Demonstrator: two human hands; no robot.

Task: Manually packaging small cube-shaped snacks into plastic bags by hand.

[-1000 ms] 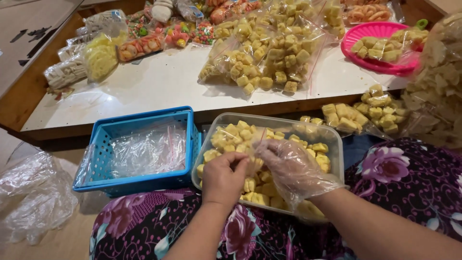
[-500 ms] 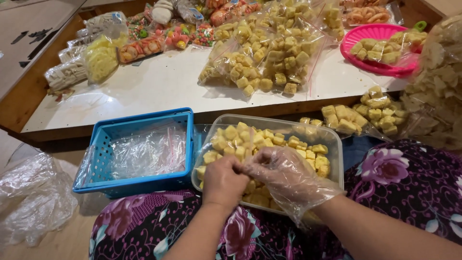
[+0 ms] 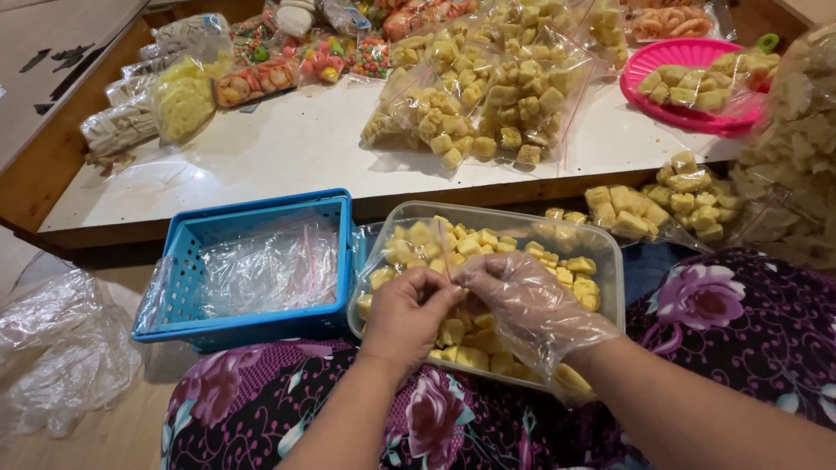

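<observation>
A clear plastic tub [image 3: 509, 219] of yellow snack cubes [image 3: 475, 246] rests on my lap. Both hands hover over it. My bare left hand [image 3: 407, 315] and my right hand [image 3: 522, 300], which wears a thin clear plastic glove, pinch the top of a small clear zip bag [image 3: 445, 252] between them. The bag's red seal strip stands up between my fingers. Most of the bag is hidden behind my hands.
A blue basket [image 3: 257, 326] with empty clear bags sits left of the tub. The white table [image 3: 287, 148] holds filled snack bags [image 3: 488, 96], a pink plate [image 3: 688, 83] and colourful candy packs [image 3: 313, 61]. Crumpled plastic [image 3: 57, 348] lies on the floor at left.
My hands dipped lower into the tub, then rose slightly. The bag's sealed top now stands up between my fingertips.
</observation>
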